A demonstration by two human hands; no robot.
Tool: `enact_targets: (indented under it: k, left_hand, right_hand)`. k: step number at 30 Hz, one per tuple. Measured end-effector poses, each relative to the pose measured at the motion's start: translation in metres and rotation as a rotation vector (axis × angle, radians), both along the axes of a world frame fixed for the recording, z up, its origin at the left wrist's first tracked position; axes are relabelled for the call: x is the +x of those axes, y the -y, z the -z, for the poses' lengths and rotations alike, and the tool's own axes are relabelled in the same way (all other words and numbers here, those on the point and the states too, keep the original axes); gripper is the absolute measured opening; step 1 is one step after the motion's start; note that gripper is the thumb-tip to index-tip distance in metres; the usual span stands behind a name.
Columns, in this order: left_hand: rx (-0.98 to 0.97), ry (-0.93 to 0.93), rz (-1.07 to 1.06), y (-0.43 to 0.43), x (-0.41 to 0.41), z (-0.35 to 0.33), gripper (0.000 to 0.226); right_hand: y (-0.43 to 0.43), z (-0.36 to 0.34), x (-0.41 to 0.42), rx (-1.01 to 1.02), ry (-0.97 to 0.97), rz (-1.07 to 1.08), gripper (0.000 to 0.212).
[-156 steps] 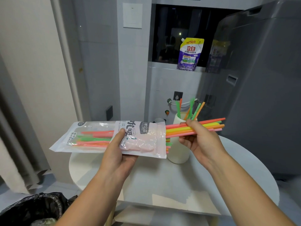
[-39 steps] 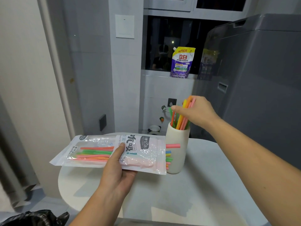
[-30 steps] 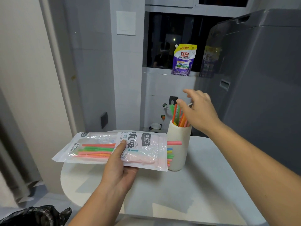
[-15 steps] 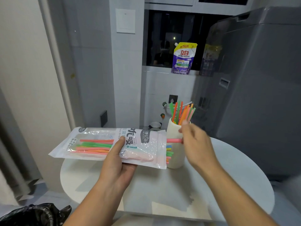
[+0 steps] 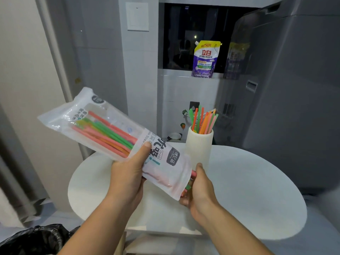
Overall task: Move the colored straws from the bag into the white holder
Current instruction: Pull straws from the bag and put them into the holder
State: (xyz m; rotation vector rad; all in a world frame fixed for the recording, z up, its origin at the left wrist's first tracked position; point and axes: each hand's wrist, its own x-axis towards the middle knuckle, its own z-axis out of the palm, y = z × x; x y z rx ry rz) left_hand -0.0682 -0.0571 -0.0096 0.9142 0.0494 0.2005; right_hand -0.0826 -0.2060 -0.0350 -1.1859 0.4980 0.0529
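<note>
My left hand [image 5: 128,173] grips the clear plastic straw bag [image 5: 103,126] around its printed middle, thumb on top. The bag tilts, its sealed end up to the left and its open mouth down to the right. Pink, orange and green straws [image 5: 108,133] lie inside it. My right hand [image 5: 198,188] cups the bag's mouth, where straw ends [image 5: 188,186] stick out against its palm and fingers. The white holder [image 5: 199,146] stands upright on the round white table [image 5: 257,190], just behind the bag's mouth. Several colored straws [image 5: 202,120] stand in it.
A grey appliance [image 5: 294,89] rises close behind the table on the right. A purple refill pouch [image 5: 205,59] stands on the window ledge. A black bin bag [image 5: 33,238] sits on the floor at the lower left. The wall stands at the left.
The bag has tipped from level to mouth-down. My right hand left the holder after dropping a bunch of straws in it and came down to the bag's mouth.
</note>
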Motion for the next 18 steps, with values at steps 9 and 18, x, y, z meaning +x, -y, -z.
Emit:
enact_targets:
  k: [9,18]
  left_hand:
    - [-0.151,-0.217,0.047,-0.012,0.006,0.006,0.022]
    - [-0.245,-0.304,0.069,-0.014,0.008,0.009,0.024]
  right_hand:
    - [0.006,-0.001,0.001,-0.234,0.152,-0.081,0.039]
    - [0.029,-0.004,0.006,-0.722,0.465,-0.08,0.046]
